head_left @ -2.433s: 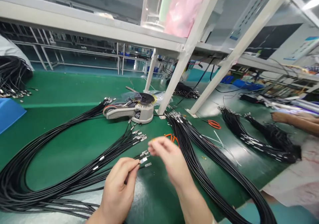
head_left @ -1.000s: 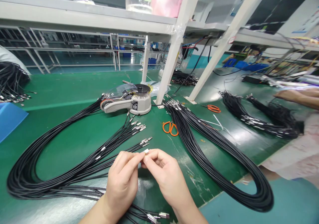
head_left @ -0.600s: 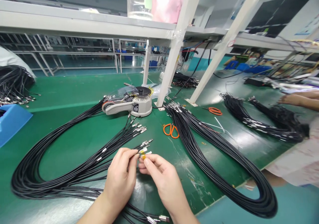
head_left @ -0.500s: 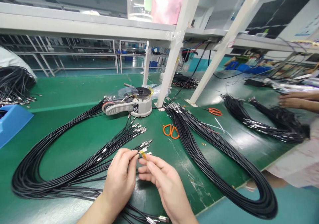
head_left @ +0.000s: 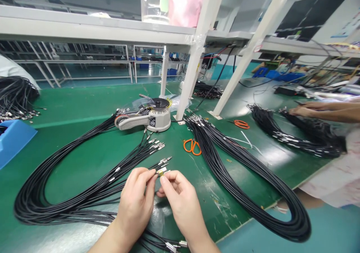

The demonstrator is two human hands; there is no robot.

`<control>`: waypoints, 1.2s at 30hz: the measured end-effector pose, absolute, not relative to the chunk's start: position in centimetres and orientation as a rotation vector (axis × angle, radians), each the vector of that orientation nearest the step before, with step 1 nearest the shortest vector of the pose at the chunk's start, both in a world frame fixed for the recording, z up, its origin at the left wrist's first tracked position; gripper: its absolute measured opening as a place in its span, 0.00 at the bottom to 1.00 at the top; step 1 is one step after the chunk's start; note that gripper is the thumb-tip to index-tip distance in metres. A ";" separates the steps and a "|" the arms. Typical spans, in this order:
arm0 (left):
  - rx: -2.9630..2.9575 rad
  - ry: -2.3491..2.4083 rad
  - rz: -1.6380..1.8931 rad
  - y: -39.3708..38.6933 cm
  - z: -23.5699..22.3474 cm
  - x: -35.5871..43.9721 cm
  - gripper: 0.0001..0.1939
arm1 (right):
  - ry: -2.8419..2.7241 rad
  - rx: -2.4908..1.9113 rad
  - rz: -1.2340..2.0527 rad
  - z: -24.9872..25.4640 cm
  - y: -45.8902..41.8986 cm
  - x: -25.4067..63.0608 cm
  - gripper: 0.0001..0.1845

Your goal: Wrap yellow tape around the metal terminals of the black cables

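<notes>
My left hand [head_left: 137, 200] pinches the metal end of a thin black cable [head_left: 162, 170] just above the green bench. My right hand [head_left: 180, 198] meets it from the right, thumb and fingers closed on a small yellow strip of tape [head_left: 161, 174] at that cable end. Beneath and left of both hands a large loop of black cables [head_left: 70, 193] fans out, its silver tips [head_left: 156, 146] pointing toward a grey tape dispenser [head_left: 149, 119] further back.
A second long cable bundle [head_left: 239, 178] runs to the right of orange scissors [head_left: 192, 146]. White shelf posts [head_left: 191, 63] stand behind. A blue bin [head_left: 12, 138] sits far left. Another person's forearm [head_left: 323, 112] reaches over cable bundles [head_left: 298, 136] at right; more orange scissors [head_left: 241, 124] lie nearby.
My right hand drew in from the air and met the left at the cable end; its fingers opened briefly half a second ago and have closed on the yellow tape again.
</notes>
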State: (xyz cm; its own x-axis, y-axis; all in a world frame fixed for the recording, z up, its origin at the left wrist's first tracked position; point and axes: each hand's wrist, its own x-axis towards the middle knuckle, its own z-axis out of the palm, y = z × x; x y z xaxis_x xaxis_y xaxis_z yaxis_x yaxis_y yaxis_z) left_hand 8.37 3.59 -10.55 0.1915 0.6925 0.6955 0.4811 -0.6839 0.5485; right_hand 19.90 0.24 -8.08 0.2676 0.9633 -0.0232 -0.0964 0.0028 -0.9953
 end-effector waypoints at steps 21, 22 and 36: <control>1.282 1.227 0.962 3.2 -8.0 8.9 0.18 | -0.899 -1.261 1.002 -8.8 0.2 20.5 0.08; 1.275 1.227 0.958 3.2 -7.9 8.9 0.18 | -0.900 -1.258 1.006 -8.8 0.1 20.5 0.08; 1.207 1.178 0.972 3.0 -7.7 8.8 0.17 | -0.874 -1.241 1.058 -8.3 0.1 20.2 0.09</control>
State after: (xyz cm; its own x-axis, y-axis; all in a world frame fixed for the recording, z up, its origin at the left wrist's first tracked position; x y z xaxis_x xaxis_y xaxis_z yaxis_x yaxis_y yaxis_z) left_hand 8.82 3.04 -7.72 0.1588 0.9773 -0.1400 0.0482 0.1339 0.9898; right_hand 20.25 0.08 -8.29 0.2986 0.9537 -0.0351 -0.1457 0.0092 -0.9893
